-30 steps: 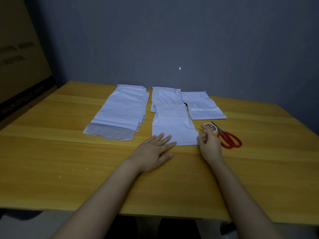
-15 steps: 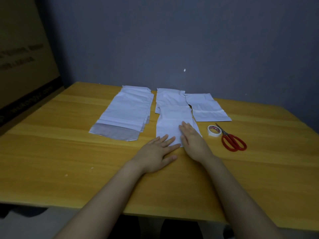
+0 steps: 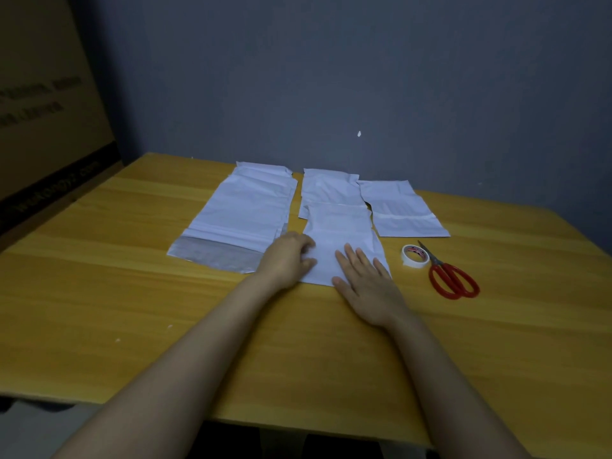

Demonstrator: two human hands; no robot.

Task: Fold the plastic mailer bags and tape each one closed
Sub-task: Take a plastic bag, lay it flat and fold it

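A white mailer bag [image 3: 341,233] lies flat in the middle of the wooden table [image 3: 99,293]. My right hand [image 3: 366,283] presses flat on its near right part, fingers straight. My left hand [image 3: 288,260] sits at the bag's left edge with fingers curled at that edge. A stack of unfolded mailer bags [image 3: 241,220] with a grey flap lies to the left. Two folded bags lie behind, one [image 3: 328,190] at the middle and one [image 3: 400,210] to the right. A tape roll [image 3: 415,256] and red scissors [image 3: 452,281] lie to the right.
A grey wall stands right behind the table. A large cardboard box [image 3: 39,104] leans at the left. The table's near edge runs below my forearms.
My right hand left the tape roll and moved onto the mailer bag. My left hand slid up to the bag's left edge and curled its fingers there.
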